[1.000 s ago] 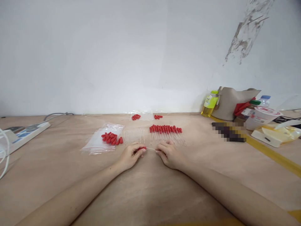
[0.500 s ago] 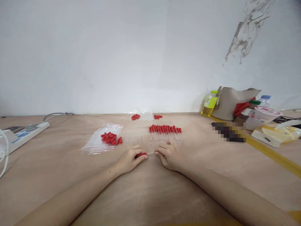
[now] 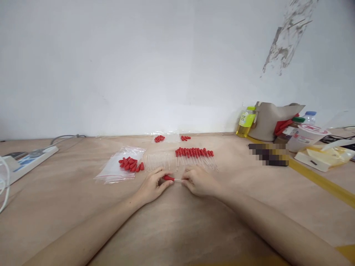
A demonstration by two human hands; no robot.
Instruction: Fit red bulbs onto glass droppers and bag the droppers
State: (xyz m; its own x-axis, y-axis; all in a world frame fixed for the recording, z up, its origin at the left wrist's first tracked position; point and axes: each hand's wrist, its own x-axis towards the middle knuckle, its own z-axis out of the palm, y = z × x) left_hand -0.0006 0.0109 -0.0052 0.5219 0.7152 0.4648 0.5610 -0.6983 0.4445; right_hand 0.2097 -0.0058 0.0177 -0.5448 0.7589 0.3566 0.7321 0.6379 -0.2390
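Note:
Between the thumb and fingers of my left hand (image 3: 155, 185) is a red rubber dropper bulb (image 3: 168, 178). A thin clear dropper tube (image 3: 178, 180) runs out of the bulb's right end. My right hand (image 3: 198, 181) pinches the tube's other end; its fingertips are slightly blurred. Just beyond my left hand lies a row of bare clear tubes (image 3: 157, 161). Behind my right hand is a row of droppers (image 3: 194, 152) with red bulbs on top. Loose red bulbs (image 3: 129, 164) sit in a pile on clear plastic bags (image 3: 111, 168) at the left.
Small groups of red bulbs (image 3: 159, 139) lie near the wall on clear plastic. A power strip (image 3: 33, 162) with cables stands at the left. On the right are a yellow-green bottle (image 3: 246, 122), a grey bag (image 3: 266, 122), a paper cup (image 3: 306, 138) and a pixelated dark object (image 3: 269, 155).
My left fingers have loosened around the bulb, so more of it shows. My right hand has turned slightly at the tube. The whole view has shifted a little.

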